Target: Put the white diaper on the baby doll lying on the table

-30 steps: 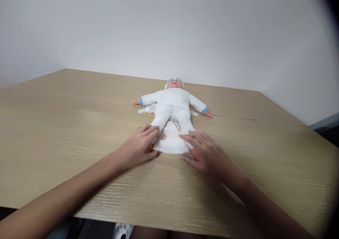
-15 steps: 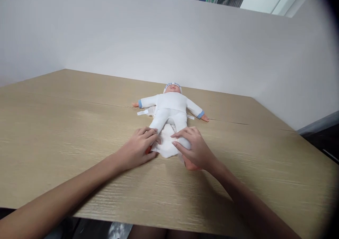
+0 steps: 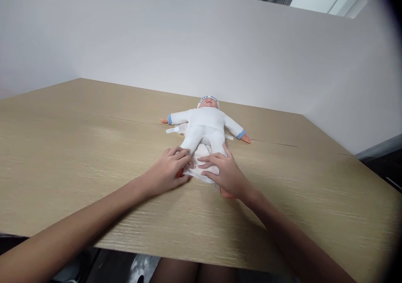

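A doll (image 3: 207, 117) in a white suit with blue cuffs lies on its back, arms spread, head away from me. Beneath its hips and between its legs lies an unfolded white diaper (image 3: 202, 150), with a tab showing on each side. My left hand (image 3: 171, 168) is curled at the diaper's near left corner beside the doll's foot, thumb and fingers closed on the edge. My right hand (image 3: 228, 172) lies over the diaper's near right part and the doll's other leg, fingers apart. It partly hides that leg; an orange foot shows below the wrist.
The doll rests on a wood-grain table (image 3: 109, 149) with a thin seam across it. A pale wall (image 3: 141, 44) rises behind the far edge. My legs show below the near edge, and a dark object (image 3: 383, 165) stands at the right.
My right hand has shifted from the doll's leg inward over the diaper, its fingers spreading. The left hand keeps its place at the corner. The view has tilted slightly.
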`<state>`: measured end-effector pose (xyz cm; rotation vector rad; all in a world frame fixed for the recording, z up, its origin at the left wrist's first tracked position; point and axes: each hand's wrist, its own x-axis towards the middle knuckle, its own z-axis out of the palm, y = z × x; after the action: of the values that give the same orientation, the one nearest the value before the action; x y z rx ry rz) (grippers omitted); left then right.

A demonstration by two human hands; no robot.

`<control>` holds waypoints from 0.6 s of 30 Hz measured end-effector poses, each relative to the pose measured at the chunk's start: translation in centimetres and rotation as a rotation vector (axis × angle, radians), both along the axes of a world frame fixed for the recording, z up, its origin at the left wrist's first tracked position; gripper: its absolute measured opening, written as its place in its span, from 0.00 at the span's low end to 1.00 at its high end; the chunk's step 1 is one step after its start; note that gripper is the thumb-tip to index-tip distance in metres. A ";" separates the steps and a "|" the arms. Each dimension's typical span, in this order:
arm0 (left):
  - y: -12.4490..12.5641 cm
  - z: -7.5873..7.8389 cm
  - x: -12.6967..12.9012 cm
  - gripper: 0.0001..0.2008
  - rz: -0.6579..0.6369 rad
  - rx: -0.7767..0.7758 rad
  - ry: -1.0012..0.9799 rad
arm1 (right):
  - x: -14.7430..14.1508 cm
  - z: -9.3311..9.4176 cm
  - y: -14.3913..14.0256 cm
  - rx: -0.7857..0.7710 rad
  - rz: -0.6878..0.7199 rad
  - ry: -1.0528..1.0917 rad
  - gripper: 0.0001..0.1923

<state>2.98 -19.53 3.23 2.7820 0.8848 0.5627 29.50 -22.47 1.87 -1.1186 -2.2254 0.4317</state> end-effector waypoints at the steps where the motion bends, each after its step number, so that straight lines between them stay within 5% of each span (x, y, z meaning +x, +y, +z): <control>1: 0.0 0.0 0.0 0.10 0.000 0.003 0.003 | 0.0 -0.1 0.0 -0.009 -0.011 0.016 0.18; 18: -0.1 0.0 0.1 0.10 0.021 -0.010 0.009 | 0.4 -0.1 -0.2 -0.047 -0.006 0.222 0.04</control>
<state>3.05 -19.63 3.26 2.7716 0.9178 0.5479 29.89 -22.62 1.79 -1.0461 -2.0274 0.5791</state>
